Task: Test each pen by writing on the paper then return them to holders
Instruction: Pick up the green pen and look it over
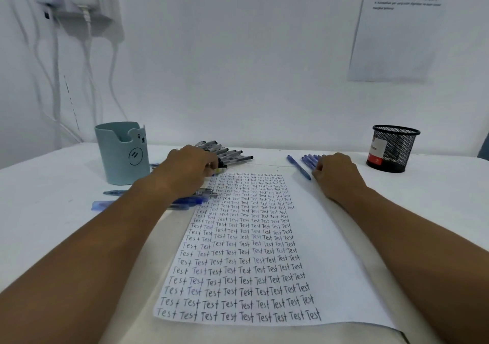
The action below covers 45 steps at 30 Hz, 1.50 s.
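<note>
A sheet of paper (304, 238) filled with rows of the word "Test" lies in the middle of the table. My left hand (189, 167) reaches to its top left corner, fingers curled onto a pile of black pens (232, 155). My right hand (338, 171) rests beside a row of blue pens (300, 166) at the paper's top right, fingers curled at their near ends. A light blue bear-faced holder (123, 155) stands at the left. A black mesh holder (391, 149) stands at the right. More blue pens (185, 201) lie under my left forearm.
The white wall rises just behind the table, with a power strip and hanging cables (79, 13) at upper left and a printed sheet (397, 26) taped at upper right. The table's near edge is at the bottom of the view.
</note>
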Tool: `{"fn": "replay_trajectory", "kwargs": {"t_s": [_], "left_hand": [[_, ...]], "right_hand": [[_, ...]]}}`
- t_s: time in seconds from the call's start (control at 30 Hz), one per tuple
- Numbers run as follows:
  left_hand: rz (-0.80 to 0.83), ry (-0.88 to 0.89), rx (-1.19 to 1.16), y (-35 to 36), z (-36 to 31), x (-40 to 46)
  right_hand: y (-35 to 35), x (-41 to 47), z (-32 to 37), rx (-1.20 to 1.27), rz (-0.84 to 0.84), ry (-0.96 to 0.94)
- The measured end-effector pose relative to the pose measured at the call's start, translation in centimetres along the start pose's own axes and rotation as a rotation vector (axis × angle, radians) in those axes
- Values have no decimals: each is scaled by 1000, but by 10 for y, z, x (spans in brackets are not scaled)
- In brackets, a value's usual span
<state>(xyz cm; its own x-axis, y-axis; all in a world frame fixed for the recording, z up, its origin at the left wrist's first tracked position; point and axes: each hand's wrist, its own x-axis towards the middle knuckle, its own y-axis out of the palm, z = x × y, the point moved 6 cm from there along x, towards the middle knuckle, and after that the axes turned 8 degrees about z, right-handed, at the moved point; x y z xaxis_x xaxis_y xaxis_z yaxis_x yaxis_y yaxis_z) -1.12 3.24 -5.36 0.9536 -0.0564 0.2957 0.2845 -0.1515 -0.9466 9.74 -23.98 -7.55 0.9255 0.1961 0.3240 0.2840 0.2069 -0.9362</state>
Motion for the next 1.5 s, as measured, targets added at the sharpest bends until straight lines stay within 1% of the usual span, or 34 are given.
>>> {"fn": "replay_trajectory", "kwargs": {"t_s": [0.13, 0.23, 0.33, 0.43, 0.5, 0.53, 0.6, 0.63, 0.73, 0.83, 0.93, 1.1, 1.23, 1.33, 1.5], "left_hand": [[-25, 112, -68, -1, -11, -1], [-58, 211, -90, -1, -25, -6], [-78, 290, -101, 3, -38, -8], [-72, 327, -115, 7, -49, -10], [-85, 341, -111, 7, -54, -11], [-92, 348, -112, 6, -56, -11], [-103, 362, -123, 5, -58, -11], [-109, 369, -131, 4, -59, -11], [-134, 383, -149, 3, -60, -10], [-171, 408, -121, 1, -64, -12], [-197, 421, -101, 0, -66, -12], [-233, 440, -117, -1, -66, -12], [-199, 360, -127, 0, -61, -11], [-220, 312, -129, -3, -56, -12], [-273, 323, -129, -9, -63, -15]], "right_hand": [[-2, -7, 0, 62, -42, 4], [0, -12, 2, 1, 18, -10], [2, -11, 1, 7, 50, 1], [-2, -15, 5, -30, 81, -12], [-7, -19, 10, -30, 71, -53], [-10, -19, 12, 17, 46, -77], [-17, -19, 17, 209, -21, -149], [-20, -20, 23, 295, -22, -208], [-30, -33, 48, 461, 71, -392], [-41, -47, 71, 529, 97, -495], [-44, -53, 82, 558, 114, -518], [-41, -52, 84, 606, 137, -500], [-45, -43, 72, 703, 104, -439], [-46, -40, 57, 907, 103, -349], [-45, -41, 49, 1283, 137, -230]]}}
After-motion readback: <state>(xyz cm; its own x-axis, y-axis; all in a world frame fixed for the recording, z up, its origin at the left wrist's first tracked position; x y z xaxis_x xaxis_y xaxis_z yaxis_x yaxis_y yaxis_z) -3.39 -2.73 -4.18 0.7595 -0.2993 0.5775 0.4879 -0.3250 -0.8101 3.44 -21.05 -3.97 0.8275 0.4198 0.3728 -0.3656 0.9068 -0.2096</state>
